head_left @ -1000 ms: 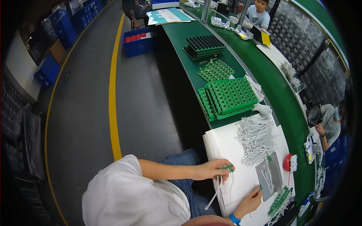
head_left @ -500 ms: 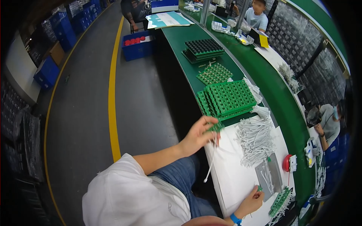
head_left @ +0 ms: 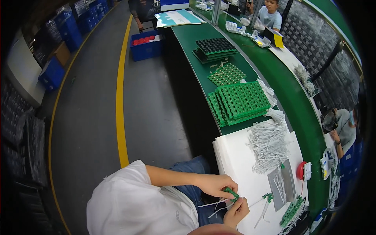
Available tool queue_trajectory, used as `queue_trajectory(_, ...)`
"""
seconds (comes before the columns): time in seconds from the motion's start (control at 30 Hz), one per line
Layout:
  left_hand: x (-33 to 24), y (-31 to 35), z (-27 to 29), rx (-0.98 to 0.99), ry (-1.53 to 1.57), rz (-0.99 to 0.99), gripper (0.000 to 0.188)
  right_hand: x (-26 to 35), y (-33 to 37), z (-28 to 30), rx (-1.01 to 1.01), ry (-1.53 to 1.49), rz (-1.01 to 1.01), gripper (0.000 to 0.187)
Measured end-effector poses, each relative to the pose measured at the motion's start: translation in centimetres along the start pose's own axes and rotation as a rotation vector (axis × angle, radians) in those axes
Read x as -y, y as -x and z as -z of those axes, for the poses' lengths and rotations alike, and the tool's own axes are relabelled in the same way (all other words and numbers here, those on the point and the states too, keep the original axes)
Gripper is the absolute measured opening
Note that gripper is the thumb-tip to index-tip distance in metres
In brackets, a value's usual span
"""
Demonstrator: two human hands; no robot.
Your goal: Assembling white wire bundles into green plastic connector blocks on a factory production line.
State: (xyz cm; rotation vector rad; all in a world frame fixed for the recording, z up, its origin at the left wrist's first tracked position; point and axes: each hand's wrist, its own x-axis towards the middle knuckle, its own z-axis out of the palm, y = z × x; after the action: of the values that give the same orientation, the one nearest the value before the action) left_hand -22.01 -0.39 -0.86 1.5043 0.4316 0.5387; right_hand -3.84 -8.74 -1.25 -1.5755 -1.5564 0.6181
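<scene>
Over the table's near edge, my left hand (head_left: 217,185) grips a small green circuit board piece (head_left: 232,192) between its fingers. My right hand (head_left: 237,212) meets it from below, its fingers pinched at the same piece. Thin white cables (head_left: 213,204) trail from between the hands toward my lap. To the right, on white paper (head_left: 239,156), lies a small green board piece (head_left: 268,196) with white cables attached. A grey metal tray (head_left: 290,182) beside it holds loose white cables. My fingers hide the exact contact points.
A large pile of white cables (head_left: 268,145) lies beyond the tray. Farther back are stacked green board panels (head_left: 244,100) and black trays (head_left: 215,46). At right are a red spool (head_left: 301,170) and a green board strip (head_left: 291,213). Co-workers sit across the conveyor (head_left: 280,82).
My left hand has come down and nearer with the green board piece, joining my right hand. My right hand has moved left, leaving a small green piece with cables on the paper.
</scene>
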Motion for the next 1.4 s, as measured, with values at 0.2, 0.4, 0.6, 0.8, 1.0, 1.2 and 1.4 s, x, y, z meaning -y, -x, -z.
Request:
queue_trajectory(0.2,0.4,0.2,-0.2,0.070,0.130,0.077,0.016,0.9,0.4,0.8,0.144,-0.030,-0.066,0.042)
queue_trajectory(0.4,1.8,0.1,-1.0,0.151,0.398,-0.041,0.014,0.6,0.5,0.4,0.119,-0.300,-0.072,0.044)
queue_trajectory(0.6,2.4,-0.3,-1.2,0.181,0.594,-0.155,0.016,-2.2,0.9,-0.3,0.057,-0.634,-0.015,0.043)
queue_trajectory(0.8,2.8,-0.5,-0.6,-0.100,0.433,-0.158,0.016,-3.4,-3.5,4.7,-0.446,0.207,-0.023,0.041)
queue_trajectory(1.0,3.3,-1.2,-1.1,-0.219,0.251,-0.044,0.027,-2.5,-5.7,4.4,-0.456,0.515,-0.217,0.037)
queue_trajectory(1.2,1.7,-0.3,-1.2,-0.076,0.245,-0.051,0.030,-3.4,-3.9,5.4,-0.528,0.220,-0.049,0.025)
queue_trajectory(1.4,0.6,-1.1,-2.3,-0.050,0.421,-0.099,0.013,0.4,-0.2,3.3,0.030,0.124,0.035,0.028)
